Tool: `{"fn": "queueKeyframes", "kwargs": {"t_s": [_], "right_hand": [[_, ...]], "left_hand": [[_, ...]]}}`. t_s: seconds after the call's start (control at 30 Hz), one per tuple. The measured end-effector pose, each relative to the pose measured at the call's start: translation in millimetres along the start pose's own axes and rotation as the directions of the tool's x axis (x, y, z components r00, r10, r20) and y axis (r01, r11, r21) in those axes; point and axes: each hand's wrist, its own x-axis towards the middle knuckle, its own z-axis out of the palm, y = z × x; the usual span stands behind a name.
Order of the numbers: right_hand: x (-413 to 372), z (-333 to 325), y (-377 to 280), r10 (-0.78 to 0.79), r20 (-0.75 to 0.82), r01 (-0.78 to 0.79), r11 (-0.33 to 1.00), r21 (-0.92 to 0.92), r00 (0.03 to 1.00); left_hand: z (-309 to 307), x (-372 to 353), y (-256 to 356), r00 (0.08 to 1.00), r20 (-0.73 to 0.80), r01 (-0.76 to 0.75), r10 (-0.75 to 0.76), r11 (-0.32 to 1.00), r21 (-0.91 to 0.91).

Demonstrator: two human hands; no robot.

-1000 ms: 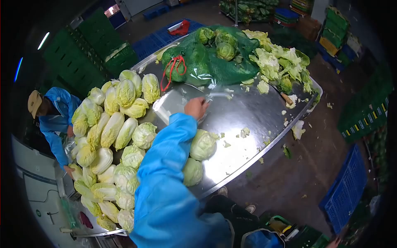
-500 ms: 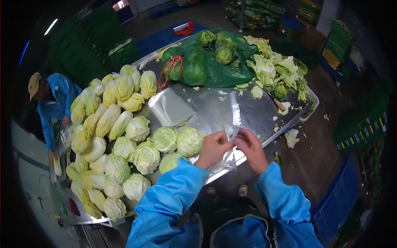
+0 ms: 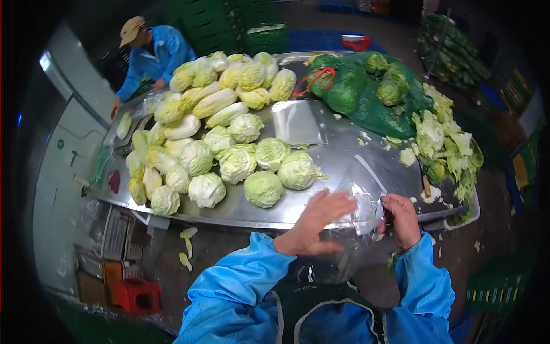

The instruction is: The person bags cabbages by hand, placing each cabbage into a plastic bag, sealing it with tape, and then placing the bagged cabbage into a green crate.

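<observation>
My right hand pinches the edge of a clear plastic bag over the table's front edge. Fingers stretched and spread, my left hand is at the bag's left side, slightly smeared by motion. Just beyond my left hand sit round pale-green cabbages, the nearest ones a cabbage with a loose leaf and another cabbage. A stack of flat clear bags lies on the metal table behind them.
Napa cabbages are heaped on the left, where a co-worker in blue leans over the table. A green net sack of cabbages lies at the back. Trimmed leaves and a knife are on the right. A red stool stands on the floor.
The view has turned left. My left hand has let go of the bag and spread its fingers, while my right hand keeps its pinch. The bag now looks more spread out.
</observation>
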Motion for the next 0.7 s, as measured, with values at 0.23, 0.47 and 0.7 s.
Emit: {"fn": "queueKeyframes", "kwargs": {"t_s": [0.23, 0.47, 0.7], "right_hand": [[24, -13, -7, -0.045, 0.121, 0.058, 0.993, -0.1, 0.992], [66, 13, 20, -0.153, 0.498, 0.061, 0.979, 0.196, 0.853], [90, 35, 50, -0.051, 0.416, -0.134, 0.905, 0.405, 0.908]], "left_hand": [[4, -22, -2, 0.943, 0.031, 0.322, -0.332, 0.885, -0.337], [22, 0, -13, 0.681, 0.288, 0.243, -0.673, -0.163, -0.956], [13, -37, -85, 0.5, 0.299, 0.231, -0.813, -0.207, -0.951]]}}
